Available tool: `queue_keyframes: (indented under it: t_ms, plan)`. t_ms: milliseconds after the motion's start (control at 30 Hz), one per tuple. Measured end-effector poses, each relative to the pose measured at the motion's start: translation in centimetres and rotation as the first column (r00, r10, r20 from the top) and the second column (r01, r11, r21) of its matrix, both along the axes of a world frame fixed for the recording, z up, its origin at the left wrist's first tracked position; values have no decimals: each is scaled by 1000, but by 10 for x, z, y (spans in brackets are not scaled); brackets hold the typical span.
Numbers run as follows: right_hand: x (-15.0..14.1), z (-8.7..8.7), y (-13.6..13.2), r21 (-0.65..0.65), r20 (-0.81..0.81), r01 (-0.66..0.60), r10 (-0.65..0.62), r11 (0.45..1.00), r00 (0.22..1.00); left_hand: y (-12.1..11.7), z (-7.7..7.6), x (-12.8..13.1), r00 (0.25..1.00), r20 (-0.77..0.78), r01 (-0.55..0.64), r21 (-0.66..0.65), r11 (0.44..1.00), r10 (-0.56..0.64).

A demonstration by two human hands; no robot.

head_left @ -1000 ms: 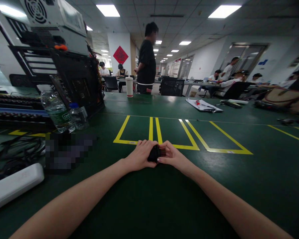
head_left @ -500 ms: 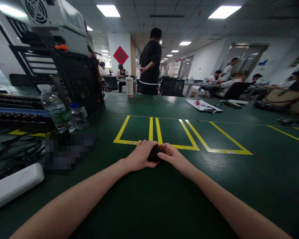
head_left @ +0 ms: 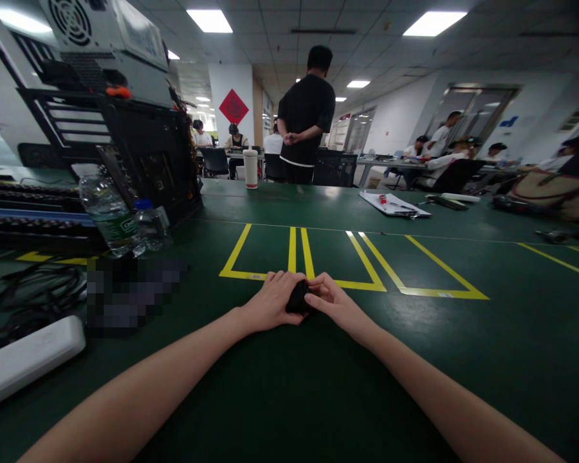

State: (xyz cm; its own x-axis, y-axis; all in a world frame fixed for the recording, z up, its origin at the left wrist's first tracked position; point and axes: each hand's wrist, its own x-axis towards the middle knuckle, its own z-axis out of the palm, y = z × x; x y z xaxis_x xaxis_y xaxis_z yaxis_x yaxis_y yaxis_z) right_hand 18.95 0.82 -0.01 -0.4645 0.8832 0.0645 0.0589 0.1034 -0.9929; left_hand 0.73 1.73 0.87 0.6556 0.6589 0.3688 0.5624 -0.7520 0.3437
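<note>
A small black rounded object (head_left: 298, 298) is between my hands, low over the green table (head_left: 289, 392); its kind cannot be made out. My left hand (head_left: 276, 299) wraps round it from the left, fingers over the top and thumb underneath. From the right, my right hand (head_left: 330, 299) pinches at its side with thumb and curled fingers. Both hands cover much of the object. Just beyond them, yellow tape lines (head_left: 306, 254) mark box shapes on the tabletop.
On the left stand an open computer case (head_left: 149, 148), a large water bottle (head_left: 107, 209) and a smaller bottle (head_left: 152, 225). Cables (head_left: 33, 289) lie near a white power strip (head_left: 33, 360). Farther back are a white cup (head_left: 251, 168), a clipboard (head_left: 395, 204) and a standing person (head_left: 309, 112).
The fingers of my right hand have shifted slightly on the black object. My left hand stays put. The standing person has moved right and turned their back.
</note>
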Motion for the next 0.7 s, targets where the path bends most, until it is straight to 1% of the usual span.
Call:
queue_keyframes:
  t_ms: [100,200,267,367,433,533,700]
  plan:
    - [0,-2,0,3,43,14,-14,1000,999,0,0,0,1000,-5,-1,-10,1000,1]
    - [0,-2,1,17,51,25,-26,1000,998,-1,0,0,1000,-4,-5,-7,1000,5]
    - [0,-2,2,13,27,2,-3,1000,1000,-1,-1,0,1000,-4,-8,-5,1000,8]
    - [2,-3,3,-1,-55,-61,61,998,997,0,-1,1,1000,-10,-11,0,1000,11]
    - [3,-5,4,0,-97,-79,79,997,992,0,-1,1,1000,-17,-18,10,1000,19]
    - [2,-6,3,8,-101,-57,58,998,993,1,-2,1,1000,-19,-19,21,1000,20]
    - [-1,-1,-1,19,-38,11,-10,1000,999,1,-1,1,1000,-9,-9,16,1000,9]
